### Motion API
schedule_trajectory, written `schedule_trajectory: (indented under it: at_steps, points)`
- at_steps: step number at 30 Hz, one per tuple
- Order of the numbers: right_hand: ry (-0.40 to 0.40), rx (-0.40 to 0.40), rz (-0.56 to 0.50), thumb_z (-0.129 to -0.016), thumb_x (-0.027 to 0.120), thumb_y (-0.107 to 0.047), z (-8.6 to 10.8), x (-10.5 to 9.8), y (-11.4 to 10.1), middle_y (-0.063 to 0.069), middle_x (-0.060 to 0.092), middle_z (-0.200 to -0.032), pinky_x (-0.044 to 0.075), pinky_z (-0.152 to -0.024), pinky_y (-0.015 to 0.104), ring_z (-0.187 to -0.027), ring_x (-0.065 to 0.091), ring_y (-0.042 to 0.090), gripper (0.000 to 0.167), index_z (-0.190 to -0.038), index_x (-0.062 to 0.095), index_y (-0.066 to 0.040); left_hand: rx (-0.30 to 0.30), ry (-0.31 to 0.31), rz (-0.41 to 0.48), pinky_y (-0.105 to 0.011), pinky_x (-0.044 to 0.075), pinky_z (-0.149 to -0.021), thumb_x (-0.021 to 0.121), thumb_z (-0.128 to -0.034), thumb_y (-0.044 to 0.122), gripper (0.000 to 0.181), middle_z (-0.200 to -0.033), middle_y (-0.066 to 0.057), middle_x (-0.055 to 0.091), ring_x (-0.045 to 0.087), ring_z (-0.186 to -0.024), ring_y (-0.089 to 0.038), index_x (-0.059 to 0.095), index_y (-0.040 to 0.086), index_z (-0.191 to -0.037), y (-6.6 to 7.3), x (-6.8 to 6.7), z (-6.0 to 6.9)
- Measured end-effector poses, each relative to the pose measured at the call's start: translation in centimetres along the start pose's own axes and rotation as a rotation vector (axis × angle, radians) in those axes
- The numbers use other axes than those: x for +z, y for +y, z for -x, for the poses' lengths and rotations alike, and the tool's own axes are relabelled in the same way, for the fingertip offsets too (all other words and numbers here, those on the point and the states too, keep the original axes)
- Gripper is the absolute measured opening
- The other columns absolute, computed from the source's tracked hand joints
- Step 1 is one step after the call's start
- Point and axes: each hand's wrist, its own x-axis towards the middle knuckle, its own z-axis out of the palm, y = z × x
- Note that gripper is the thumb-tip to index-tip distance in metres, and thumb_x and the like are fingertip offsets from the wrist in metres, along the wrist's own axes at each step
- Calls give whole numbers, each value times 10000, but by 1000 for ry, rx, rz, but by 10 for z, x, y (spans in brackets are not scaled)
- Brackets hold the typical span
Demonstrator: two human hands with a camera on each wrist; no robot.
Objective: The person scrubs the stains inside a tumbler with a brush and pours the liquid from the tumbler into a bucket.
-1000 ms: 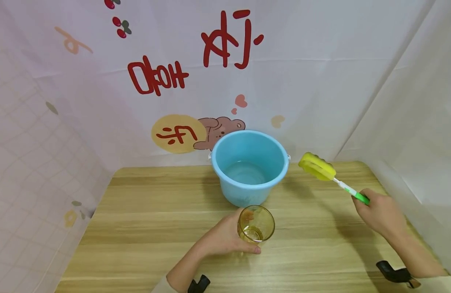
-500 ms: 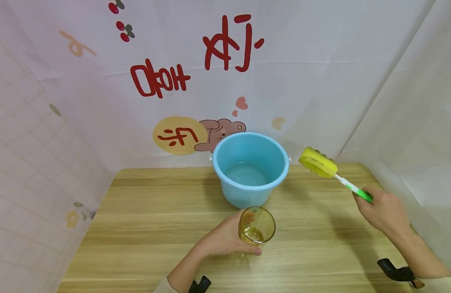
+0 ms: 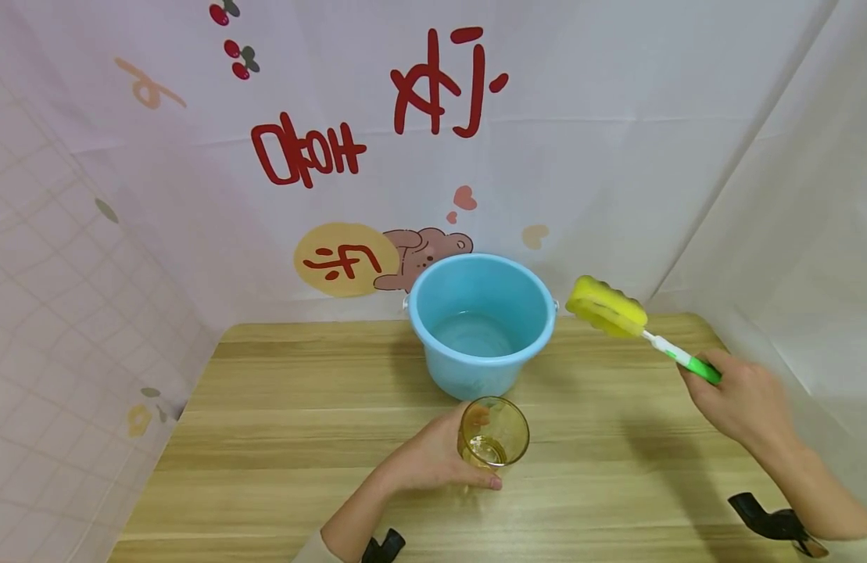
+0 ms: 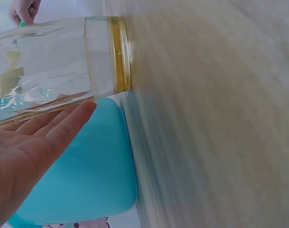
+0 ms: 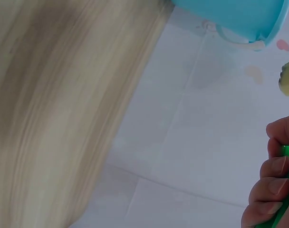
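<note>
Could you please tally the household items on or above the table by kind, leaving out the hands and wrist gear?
Bucket: 1 (blue)
Glass: 1 (amber, in the left hand)
Brush: 1 (in the right hand)
Total: 3

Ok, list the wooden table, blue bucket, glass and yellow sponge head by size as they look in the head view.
1. Wooden table
2. Blue bucket
3. Glass and yellow sponge head: too alike to rank surely.

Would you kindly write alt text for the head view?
A person's left hand holds an upright amber drinking glass, while the right hand grips a yellow sponge brush by its green-and-white handle. A round light-blue plastic bucket stands beyond the glass on a wood-grain table, before a white backdrop.
</note>
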Motion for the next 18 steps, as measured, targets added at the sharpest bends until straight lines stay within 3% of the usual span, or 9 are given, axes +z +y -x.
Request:
schedule_trajectory:
  at_steps: [14,18]
  points:
    - [60,-134,-6,-825,668,-134,-12,-10,-23,-156,366,-577,191,-415,197,-499,202,-46,117,-730,603,-159,-3,-5,13,-340,449,-1118,981,-753,285,933,-1399,40,602,578,-1296,-160,444,307,-1516,-2,0,-1]
    - [88,-200,-8,-902,581,-286,-16,-12,-28,-160,350,-598,169,-429,180,-522,186,-60,230,-706,568,-166,0,-6,17,-334,457,-1106,980,-755,282,934,-1394,38,607,589,-1285,-170,441,313,-1517,-2,1,-2]
